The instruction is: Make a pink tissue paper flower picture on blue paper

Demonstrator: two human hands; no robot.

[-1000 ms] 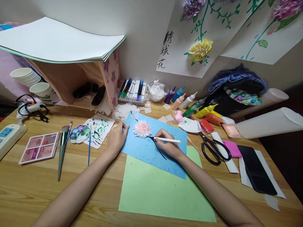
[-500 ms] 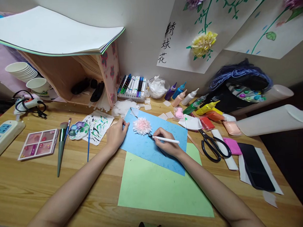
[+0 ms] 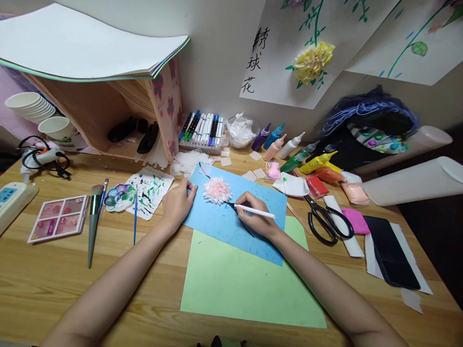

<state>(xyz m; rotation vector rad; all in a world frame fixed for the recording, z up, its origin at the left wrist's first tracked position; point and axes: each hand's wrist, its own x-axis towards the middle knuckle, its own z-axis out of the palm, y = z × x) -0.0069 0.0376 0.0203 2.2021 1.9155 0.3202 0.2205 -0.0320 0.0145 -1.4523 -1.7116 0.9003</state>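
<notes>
Right hand (image 3: 257,221) pinches a thin white brush (image 3: 255,211) pen-style, its dark tip touching the blue paper sheet (image 3: 218,224) just beside the fluffy pink tissue flower (image 3: 217,190), on a black painted stem line. Left hand (image 3: 178,204) presses flat, fingers loosely curled, on the sheet's left edge, likely pinning it. Green paper sheet (image 3: 246,290) lies underneath.
</notes>
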